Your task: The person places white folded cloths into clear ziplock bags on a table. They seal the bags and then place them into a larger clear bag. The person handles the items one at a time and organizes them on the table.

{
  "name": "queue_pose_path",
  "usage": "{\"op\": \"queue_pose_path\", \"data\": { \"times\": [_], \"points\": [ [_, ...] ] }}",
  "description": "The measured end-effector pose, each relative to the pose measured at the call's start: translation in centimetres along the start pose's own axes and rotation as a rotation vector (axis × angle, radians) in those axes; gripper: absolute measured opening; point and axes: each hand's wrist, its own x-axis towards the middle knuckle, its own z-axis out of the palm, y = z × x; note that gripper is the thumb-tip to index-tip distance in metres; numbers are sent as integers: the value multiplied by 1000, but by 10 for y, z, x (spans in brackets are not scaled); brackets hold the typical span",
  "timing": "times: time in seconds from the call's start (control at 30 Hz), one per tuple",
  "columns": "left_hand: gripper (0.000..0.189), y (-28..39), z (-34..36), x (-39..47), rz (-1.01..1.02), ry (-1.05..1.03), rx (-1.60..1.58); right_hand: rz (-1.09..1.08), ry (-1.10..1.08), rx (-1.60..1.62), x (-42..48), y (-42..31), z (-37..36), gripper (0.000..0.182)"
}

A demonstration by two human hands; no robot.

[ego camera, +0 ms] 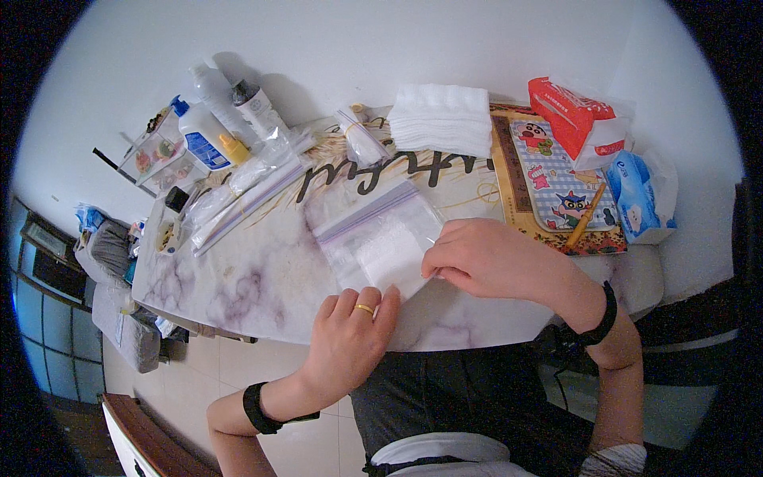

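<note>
A clear plastic zip bag (341,245) lies aslant on the marble-patterned table (238,292), its purple-striped zip edge pointing away from me. Inside it sits a white folded piece (390,253), which looks like cloth. The fingertips of my left hand (354,328), with a gold ring on one finger, are at the bag's near edge; the thumb is hidden. My right hand (495,256) pinches the bag's right side near the lower corner between thumb and fingers. Beyond the bag, a stack of white folded cloths (440,122) stands against the wall.
Banded zip bags (247,200) lie at left, before a pump bottle (205,140). A smaller banded bundle (362,140) lies at the back. On the right are a cartoon-printed board (545,164), a yellow pen-like tool (587,217), a red tissue pack (569,116) and a blue one (635,194).
</note>
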Motion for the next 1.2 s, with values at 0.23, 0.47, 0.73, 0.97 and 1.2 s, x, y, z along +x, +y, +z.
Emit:
{"op": "queue_pose_path", "data": {
  "times": [0.23, 0.47, 0.73, 0.97, 1.2],
  "points": [
    [31, 0, -2, 4, -4, 97, -9, 12, -35, 31, 0, 1, 0, 13],
    [47, -1, -2, 2, -71, 21, -60, -36, -14, 40, 0, 1, 0, 16],
    [32, -2, -4, 3, 17, 80, -262, 53, -79, 183, 3, -3, -4, 20],
    [30, -8, 0, 6, -43, 76, -385, 80, 11, 308, 6, 1, 0, 23],
    [29, -9, -1, 11, 4, 169, -152, 43, 89, 296, 8, 8, 7, 18]
  ]
}}
